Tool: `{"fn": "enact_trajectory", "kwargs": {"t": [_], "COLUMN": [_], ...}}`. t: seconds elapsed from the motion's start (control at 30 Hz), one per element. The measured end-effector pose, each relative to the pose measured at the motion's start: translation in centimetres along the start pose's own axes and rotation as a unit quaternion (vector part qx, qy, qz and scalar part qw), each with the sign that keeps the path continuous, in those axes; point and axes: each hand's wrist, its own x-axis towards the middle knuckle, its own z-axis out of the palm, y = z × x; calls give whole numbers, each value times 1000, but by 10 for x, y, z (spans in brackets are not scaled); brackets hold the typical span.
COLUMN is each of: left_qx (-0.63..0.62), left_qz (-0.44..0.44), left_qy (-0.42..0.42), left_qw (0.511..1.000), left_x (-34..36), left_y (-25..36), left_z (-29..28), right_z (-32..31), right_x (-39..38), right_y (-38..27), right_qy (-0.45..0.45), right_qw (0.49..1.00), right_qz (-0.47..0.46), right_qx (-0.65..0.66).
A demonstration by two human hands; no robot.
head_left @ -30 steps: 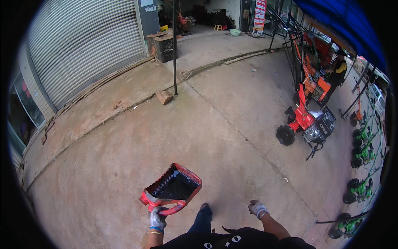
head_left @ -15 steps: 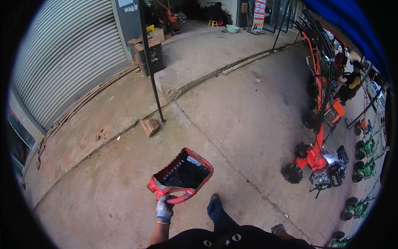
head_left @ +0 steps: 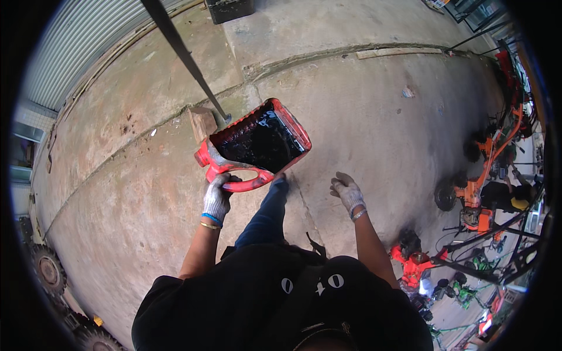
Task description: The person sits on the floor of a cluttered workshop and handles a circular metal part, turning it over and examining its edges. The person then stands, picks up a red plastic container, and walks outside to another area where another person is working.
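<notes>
A red plastic jug (head_left: pixel 300 133), cut open along one side, holds a dark, glossy liquid (head_left: pixel 257 143) that looks like oil. My left hand (head_left: pixel 216 196), in a whitish knitted glove, is wrapped round the jug's handle and carries it above the ground, open side up. The jug's spout end points left. My right hand (head_left: pixel 347 192), gloved too, hangs in the air to the right of the jug. Nothing is in it, and its fingers reach forward, partly bent and apart.
A dark metal pole (head_left: pixel 188 61) stands ahead, a wooden block (head_left: pixel 202 123) at its foot. A raised concrete edge (head_left: pixel 328 55) crosses beyond. Orange and red machines (head_left: pixel 468 193) line the right side. Wheels with thick treads (head_left: pixel 50 266) are at the lower left.
The view has tilted down and turned right. My right hand has come up from beside the body to near the jug. My left hand still grips the jug's handle.
</notes>
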Motion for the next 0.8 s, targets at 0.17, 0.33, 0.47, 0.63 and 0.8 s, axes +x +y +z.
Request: {"fn": "enact_trajectory", "kwargs": {"t": [0.17, 0.33, 0.47, 0.63, 0.8], "left_qx": [7, 37, 1, 38, -11], "left_qz": [-33, -80, -86, -94, -73], "left_qy": [-31, -100, -103, -72, -133], "left_qw": [999, 991, 991, 992, 988], "left_x": [91, 198, 271, 323, 407], "left_y": [37, 49, 57, 124, 188], "left_z": [152, 307, 426, 539, 642], "right_z": [-43, -91, -114, -114, -87], "right_x": [27, 100, 182, 290, 412], "right_y": [-125, -249, -346, -480, -604], "right_qy": [-24, -40, -119, -296, -340], "right_qw": [996, 978, 964, 891, 882], "right_qz": [59, 48, 39, 106, 84], "right_qx": [70, 197, 235, 327, 314]}}
